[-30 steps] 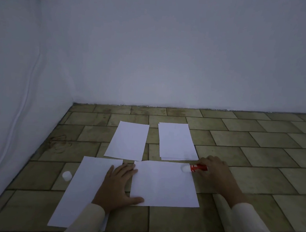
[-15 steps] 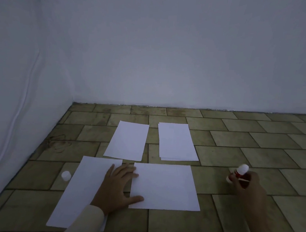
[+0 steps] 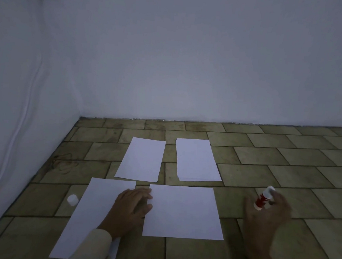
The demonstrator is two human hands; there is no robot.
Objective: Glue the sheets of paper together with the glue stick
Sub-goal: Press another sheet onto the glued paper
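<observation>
On the tiled floor (image 3: 297, 164) beside a pale wall corner, a white cable (image 3: 27, 103) runs down the wall at the far nine o'clock side. Next comes a small white cap (image 3: 72, 199), lying on a tile just beside the left edge of a long sheet (image 3: 93, 211), at nine o'clock from the left hand (image 3: 130, 209). That hand lies flat with straight fingers, its palm over the long sheet and its fingertips touching the left edge of the near sheet (image 3: 182, 213) at three o'clock from it. At twelve o'clock from the hand lies a single far sheet (image 3: 141, 159), and at one o'clock a small stack of sheets (image 3: 197, 160), its edges slightly fanned; bare tile separates the two. At three o'clock from the near sheet, apart from all paper, the right hand (image 3: 265, 221) grips the glue stick (image 3: 262, 200) between thumb and curled fingers, somewhat blurred. The red tube tilts, its white end toward one o'clock; whether it touches the floor I cannot tell.
</observation>
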